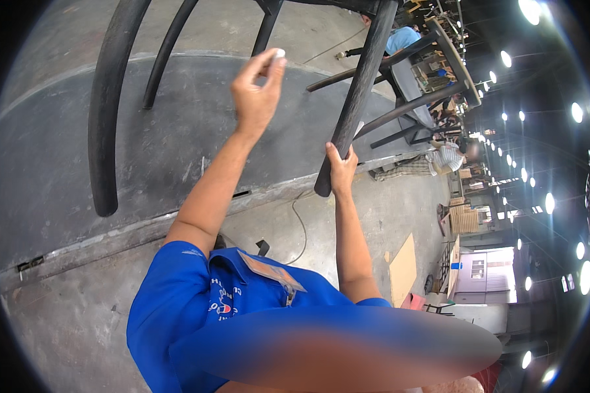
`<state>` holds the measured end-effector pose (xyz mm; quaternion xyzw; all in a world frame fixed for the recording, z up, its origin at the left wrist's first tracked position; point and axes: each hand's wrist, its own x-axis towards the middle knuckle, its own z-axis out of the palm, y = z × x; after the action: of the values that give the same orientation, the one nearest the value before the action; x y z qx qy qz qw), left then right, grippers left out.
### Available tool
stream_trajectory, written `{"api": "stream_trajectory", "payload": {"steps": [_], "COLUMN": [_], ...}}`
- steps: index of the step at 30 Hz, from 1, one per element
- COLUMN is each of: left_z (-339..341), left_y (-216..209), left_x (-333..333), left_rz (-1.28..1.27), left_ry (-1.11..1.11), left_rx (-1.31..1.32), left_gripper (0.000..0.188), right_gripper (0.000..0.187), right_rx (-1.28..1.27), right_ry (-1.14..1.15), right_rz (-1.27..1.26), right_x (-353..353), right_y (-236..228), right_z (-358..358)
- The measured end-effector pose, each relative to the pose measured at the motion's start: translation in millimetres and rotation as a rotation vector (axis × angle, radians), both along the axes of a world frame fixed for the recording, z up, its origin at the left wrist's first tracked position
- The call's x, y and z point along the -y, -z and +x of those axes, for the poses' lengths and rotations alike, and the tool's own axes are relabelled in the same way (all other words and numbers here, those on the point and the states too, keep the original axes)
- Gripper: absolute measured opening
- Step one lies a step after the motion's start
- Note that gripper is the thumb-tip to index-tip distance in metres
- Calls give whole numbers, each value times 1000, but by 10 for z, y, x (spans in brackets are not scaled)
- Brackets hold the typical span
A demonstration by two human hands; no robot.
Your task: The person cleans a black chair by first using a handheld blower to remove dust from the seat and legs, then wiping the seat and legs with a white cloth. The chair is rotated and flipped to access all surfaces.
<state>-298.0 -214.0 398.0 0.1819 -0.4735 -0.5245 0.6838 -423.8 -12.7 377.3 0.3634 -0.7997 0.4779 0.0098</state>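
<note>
Raised over the dark platform, my left hand (pixel 254 98) pinches a small white piece (pixel 280 54) between thumb and fingers; its exact kind cannot be made out. My right hand (pixel 341 169) is wrapped round the lower end of a black wooden chair leg (pixel 360 85). A thin white strip (pixel 359 128) shows beside that leg, just above my right fingers. To the left, a thicker curved black leg (pixel 105 118) and a thinner one (pixel 167 59) belong to what looks like the same chair, whose upper part is cut off by the frame's top.
A wide dark platform (pixel 177 150) with a raised edge lies under the chair. Farther right stands another dark chair (pixel 413 72). People in a light blue shirt (pixel 403 40) and a striped shirt (pixel 447 159) are beyond. A cable (pixel 300 226) and flat board (pixel 403 265) lie on the floor.
</note>
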Motion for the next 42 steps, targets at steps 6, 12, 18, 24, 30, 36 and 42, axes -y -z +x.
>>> {"api": "stream_trajectory", "payload": {"steps": [6, 12, 18, 24, 30, 36, 42], "left_z": [-827, -1405, -1491, -1431, -1454, -1331, -1197], "left_y": [-186, -636, -860, -718, -767, -764, -713], "left_x": [143, 323, 430, 448, 375, 345, 344], "left_rz": [265, 281, 110, 136, 16, 112, 156], "left_ry": [822, 1012, 859, 1042, 806, 971, 1107], "left_rx": [-218, -264, -33, -149, -32, -92, -104], "left_gripper": [26, 33, 42, 40, 43, 41, 35], "right_gripper": [24, 25, 27, 28, 24, 22, 22], "right_rx": [25, 45, 18, 13, 102, 85, 62], "right_ry": [24, 52, 81, 68, 81, 56, 55], "right_rz": [22, 51, 43, -1, 36, -7, -5], "right_x": [42, 21, -37, -78, -115, -129, -148], "right_y": [-48, -25, 58, 139, 159, 196, 222], "right_z": [94, 120, 157, 181, 211, 266, 304]}}
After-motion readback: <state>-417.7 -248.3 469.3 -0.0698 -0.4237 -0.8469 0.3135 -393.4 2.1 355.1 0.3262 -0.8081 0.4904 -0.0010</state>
